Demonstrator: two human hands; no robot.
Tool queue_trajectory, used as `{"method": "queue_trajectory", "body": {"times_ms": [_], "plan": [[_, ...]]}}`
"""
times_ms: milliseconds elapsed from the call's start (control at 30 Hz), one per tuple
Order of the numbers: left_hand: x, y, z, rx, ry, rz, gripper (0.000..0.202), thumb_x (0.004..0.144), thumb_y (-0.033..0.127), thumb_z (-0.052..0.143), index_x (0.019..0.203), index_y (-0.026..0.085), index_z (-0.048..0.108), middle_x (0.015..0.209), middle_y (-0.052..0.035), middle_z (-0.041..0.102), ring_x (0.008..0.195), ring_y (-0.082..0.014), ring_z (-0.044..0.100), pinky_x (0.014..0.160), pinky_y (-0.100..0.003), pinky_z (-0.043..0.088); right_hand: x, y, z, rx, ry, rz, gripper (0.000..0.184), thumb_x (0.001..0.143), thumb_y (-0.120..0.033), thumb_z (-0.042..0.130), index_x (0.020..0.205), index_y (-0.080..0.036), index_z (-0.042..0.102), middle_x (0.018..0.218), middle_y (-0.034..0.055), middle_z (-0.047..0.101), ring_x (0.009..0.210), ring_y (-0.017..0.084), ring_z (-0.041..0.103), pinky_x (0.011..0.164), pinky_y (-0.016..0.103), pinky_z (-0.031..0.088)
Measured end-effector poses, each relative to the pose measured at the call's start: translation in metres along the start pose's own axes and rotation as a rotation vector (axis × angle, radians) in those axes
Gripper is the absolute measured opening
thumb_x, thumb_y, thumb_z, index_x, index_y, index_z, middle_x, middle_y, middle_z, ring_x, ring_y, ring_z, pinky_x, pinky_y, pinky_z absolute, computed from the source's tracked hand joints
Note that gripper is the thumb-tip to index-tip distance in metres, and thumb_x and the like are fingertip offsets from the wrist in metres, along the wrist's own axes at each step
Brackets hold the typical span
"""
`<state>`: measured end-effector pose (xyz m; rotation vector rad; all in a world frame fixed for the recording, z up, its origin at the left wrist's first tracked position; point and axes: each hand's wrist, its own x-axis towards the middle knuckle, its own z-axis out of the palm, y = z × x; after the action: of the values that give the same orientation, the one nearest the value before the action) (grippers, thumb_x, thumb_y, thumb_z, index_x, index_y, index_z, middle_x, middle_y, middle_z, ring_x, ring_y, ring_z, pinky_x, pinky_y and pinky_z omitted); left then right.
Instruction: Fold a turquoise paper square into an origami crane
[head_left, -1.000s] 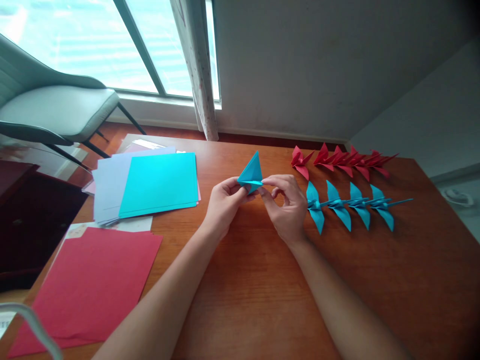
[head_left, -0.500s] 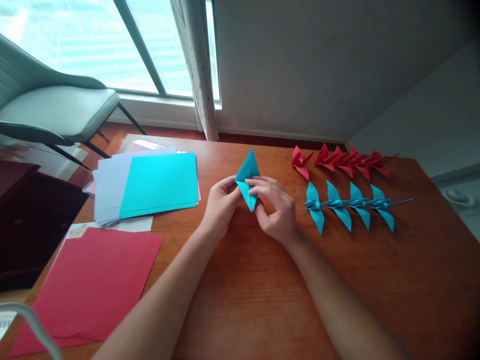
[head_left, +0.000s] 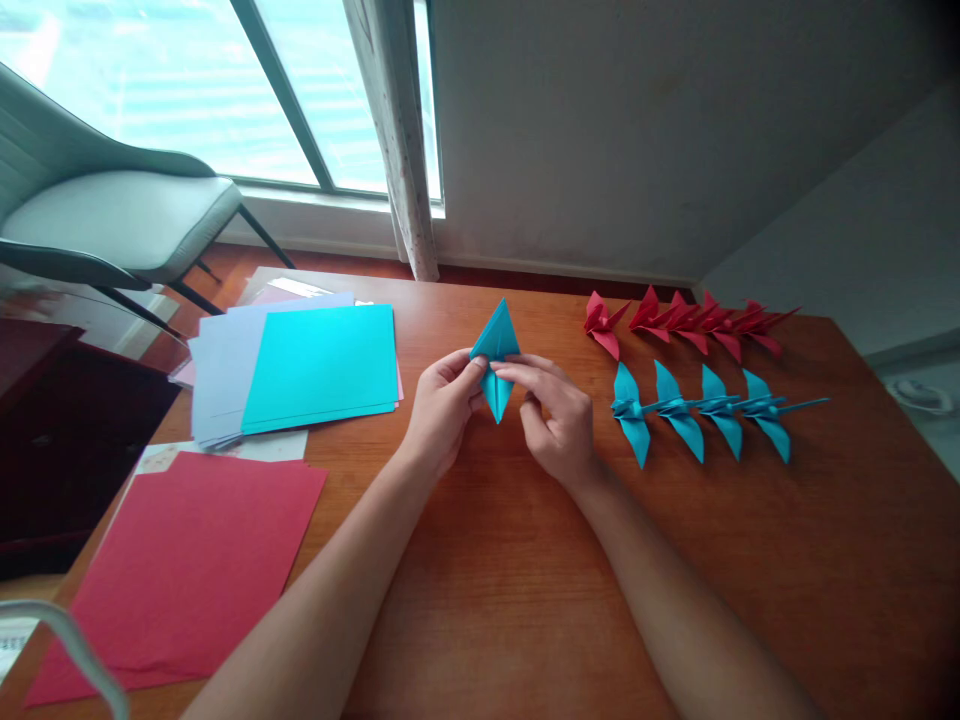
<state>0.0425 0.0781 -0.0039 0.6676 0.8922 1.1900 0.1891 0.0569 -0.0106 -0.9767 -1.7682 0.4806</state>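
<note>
A piece of blue origami paper point(head_left: 497, 328), folded into a narrow diamond with a crease down its lower half, is held up over the middle of the table. My left hand point(head_left: 444, 400) pinches its left corner, thumb on the front face and the other fingers behind, partly hidden. From the right, my right hand point(head_left: 556, 410) is closed at the opposite corner. Its index fingertip presses on the diamond's middle, another finger seems to go behind the edge, and the thumb is tucked below, off the paper.
Blue paper cranes point(head_left: 679, 410) line up on the right of the wooden table point(head_left: 487, 600), with red paper cranes point(head_left: 705, 320) behind them. At left lie blue sheets point(head_left: 322, 370) on pale sheets point(head_left: 221, 375), and red sheets point(head_left: 195, 570) nearer. A chair point(head_left: 127, 220) stands beyond.
My right thumb has come away from the lower right edge and curled in. My left thumb has slid onto the front of the paper, and the lower half now shows a straight centre crease.
</note>
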Motion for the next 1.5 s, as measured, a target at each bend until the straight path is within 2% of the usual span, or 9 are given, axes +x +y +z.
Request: {"method": "queue_trajectory", "body": {"times_ms": [167,300,433,600,733,833,1133,1267,1500], "plan": [[-0.002,-0.004,0.002,0.134,-0.026,-0.008,0.033,0.077,0.043,0.080,0.096,0.016,0.076,0.084,-0.0034,0.075,0.072,-0.0136,0.064,0.068,-0.023,0.052,0.003,0.002,0.000,0.194,0.273,0.311,0.018,0.094,-0.028,0.058,0.107,-0.027,0.071,0.111,0.0044,0.073,0.104,0.022,0.068,0.085,0.036,0.057],[-0.002,-0.006,0.002,0.184,-0.069,0.027,0.032,0.081,0.044,0.077,0.097,0.017,0.077,0.088,-0.0040,0.075,0.080,-0.0163,0.066,0.075,-0.026,0.053,0.006,0.013,0.001,0.368,0.305,0.561,0.034,0.095,-0.053,0.053,0.095,-0.023,0.071,0.092,0.0046,0.069,0.086,0.019,0.064,0.064,0.028,0.052],[-0.002,-0.006,0.002,0.181,-0.087,0.054,0.031,0.081,0.044,0.077,0.098,0.017,0.078,0.090,-0.0048,0.076,0.086,-0.0187,0.068,0.081,-0.028,0.053,0.008,0.019,-0.001,0.545,0.283,0.682,0.034,0.091,-0.056,0.059,0.093,-0.023,0.069,0.085,0.0014,0.063,0.076,0.014,0.057,0.060,0.023,0.046],[-0.002,-0.006,0.002,0.156,-0.074,0.052,0.033,0.081,0.044,0.077,0.101,0.017,0.078,0.092,-0.0055,0.077,0.083,-0.0176,0.068,0.077,-0.027,0.053,0.008,0.017,-0.003,0.603,0.193,0.701,0.026,0.085,-0.048,0.070,0.093,-0.023,0.069,0.081,-0.0012,0.063,0.068,0.011,0.052,0.059,0.023,0.042],[0.000,-0.007,0.000,0.118,-0.042,0.029,0.035,0.080,0.045,0.078,0.101,0.016,0.077,0.090,-0.0051,0.076,0.077,-0.0158,0.066,0.073,-0.026,0.054,0.008,0.014,-0.004,0.674,0.195,0.657,0.020,0.089,-0.041,0.064,0.098,-0.024,0.071,0.091,0.0013,0.065,0.080,0.014,0.057,0.061,0.023,0.044],[0.000,-0.006,0.000,0.117,-0.021,0.021,0.035,0.079,0.045,0.079,0.100,0.016,0.077,0.087,-0.0045,0.075,0.075,-0.0146,0.065,0.071,-0.025,0.054,0.008,0.014,-0.002,0.638,0.164,0.610,0.023,0.085,-0.037,0.070,0.105,-0.026,0.070,0.100,0.0019,0.067,0.086,0.015,0.059,0.063,0.024,0.045],[-0.003,-0.003,0.004,0.184,-0.071,-0.002,0.036,0.078,0.050,0.078,0.092,0.017,0.078,0.081,-0.0039,0.073,0.074,-0.0153,0.064,0.075,-0.027,0.053,0.007,0.021,0.003,0.480,0.269,0.655,0.022,0.080,-0.041,0.076,0.085,-0.021,0.067,0.073,-0.0024,0.065,0.061,0.011,0.055,0.058,0.025,0.044],[-0.003,-0.003,0.004,0.199,-0.077,0.021,0.035,0.080,0.049,0.078,0.092,0.016,0.078,0.082,-0.0040,0.074,0.076,-0.0151,0.064,0.076,-0.026,0.053,0.008,0.018,0.002,0.425,0.291,0.615,0.021,0.082,-0.041,0.075,0.085,-0.021,0.067,0.073,-0.0025,0.065,0.061,0.011,0.056,0.059,0.026,0.045],[0.000,-0.006,0.000,0.182,-0.031,0.026,0.035,0.078,0.044,0.080,0.097,0.016,0.077,0.087,-0.0050,0.075,0.075,-0.0146,0.064,0.070,-0.024,0.052,0.008,0.014,0.002,0.431,0.149,0.612,0.020,0.082,-0.039,0.075,0.087,-0.021,0.069,0.080,-0.0003,0.071,0.068,0.014,0.062,0.064,0.028,0.050]]}}
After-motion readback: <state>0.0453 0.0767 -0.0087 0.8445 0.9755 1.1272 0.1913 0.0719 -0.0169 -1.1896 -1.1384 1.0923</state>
